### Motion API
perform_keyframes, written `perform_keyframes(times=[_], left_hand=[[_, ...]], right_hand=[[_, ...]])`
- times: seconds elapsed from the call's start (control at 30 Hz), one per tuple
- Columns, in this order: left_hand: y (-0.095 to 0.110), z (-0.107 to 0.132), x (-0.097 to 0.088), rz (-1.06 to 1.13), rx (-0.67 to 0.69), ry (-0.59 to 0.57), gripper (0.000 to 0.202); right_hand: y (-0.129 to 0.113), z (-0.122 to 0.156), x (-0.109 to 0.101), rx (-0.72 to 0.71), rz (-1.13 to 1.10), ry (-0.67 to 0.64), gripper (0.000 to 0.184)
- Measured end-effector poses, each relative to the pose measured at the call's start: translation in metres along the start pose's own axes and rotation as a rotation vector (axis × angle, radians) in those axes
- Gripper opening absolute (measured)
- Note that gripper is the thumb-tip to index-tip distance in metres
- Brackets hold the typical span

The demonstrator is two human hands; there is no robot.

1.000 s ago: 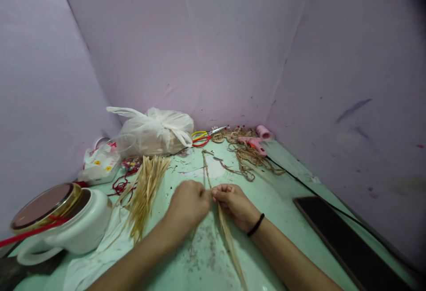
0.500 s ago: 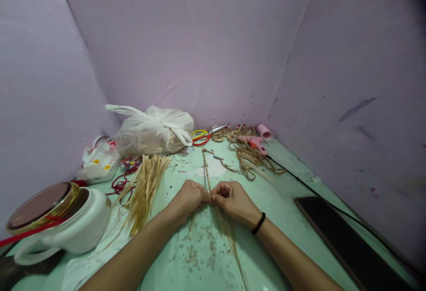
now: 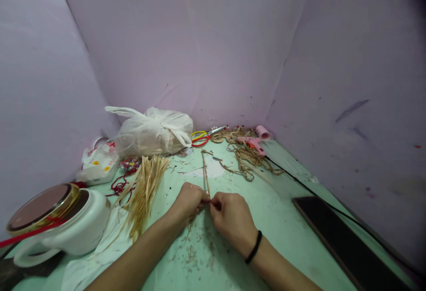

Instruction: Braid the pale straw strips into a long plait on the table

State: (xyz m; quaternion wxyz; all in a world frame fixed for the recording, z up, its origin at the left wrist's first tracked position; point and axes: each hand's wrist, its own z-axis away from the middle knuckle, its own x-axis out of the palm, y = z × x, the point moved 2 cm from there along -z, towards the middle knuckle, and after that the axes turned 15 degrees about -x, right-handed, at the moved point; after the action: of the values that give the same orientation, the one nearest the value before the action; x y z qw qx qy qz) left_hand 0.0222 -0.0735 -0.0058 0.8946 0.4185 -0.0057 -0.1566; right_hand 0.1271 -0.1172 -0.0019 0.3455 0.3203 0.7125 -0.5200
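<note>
A thin twisted raffia cord [image 3: 205, 171] runs over the table from its bent far end down to my hands. My left hand [image 3: 190, 200] pinches the cord's near end between thumb and fingertips. Close against it, my right hand [image 3: 229, 215] is curled with its thumb and index finger pinched at the same spot. The strands inside its fingers are mostly hidden. A few loose fibres hang under my left hand. Left of my hands lies a bundle of pale raffia strips [image 3: 146, 193].
Farther back are scissors [image 3: 201, 139], a pink glue gun [image 3: 253, 143] with a black cable, tangled twine [image 3: 248, 160], a pink spool [image 3: 263, 132] and a tied plastic bag [image 3: 155, 129]. A white pot [image 3: 84, 226] stands left; a dark flat slab [image 3: 336, 237] lies right.
My right hand has moved lower and turned its back more toward me, staying beside the left. The long strands that trailed below it no longer show. My left hand has barely moved.
</note>
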Motion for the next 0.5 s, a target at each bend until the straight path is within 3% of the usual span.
perform_keyframes(times=[0.13, 0.23, 0.4, 0.5], left_hand=[[0.001, 0.002, -0.004, -0.065, 0.051, -0.016, 0.015], [0.004, 0.002, -0.007, -0.090, 0.076, 0.003, 0.008], [0.005, -0.001, -0.013, -0.100, 0.025, -0.096, 0.012], [0.004, -0.003, -0.015, -0.120, 0.019, -0.157, 0.012]], right_hand=[[-0.009, 0.005, 0.003, -0.095, 0.088, -0.030, 0.019], [-0.007, 0.004, 0.000, -0.096, 0.007, -0.048, 0.016], [0.013, -0.009, -0.005, 0.098, -0.379, 0.157, 0.019], [0.018, -0.016, 0.004, 0.172, -0.778, 0.100, 0.015]])
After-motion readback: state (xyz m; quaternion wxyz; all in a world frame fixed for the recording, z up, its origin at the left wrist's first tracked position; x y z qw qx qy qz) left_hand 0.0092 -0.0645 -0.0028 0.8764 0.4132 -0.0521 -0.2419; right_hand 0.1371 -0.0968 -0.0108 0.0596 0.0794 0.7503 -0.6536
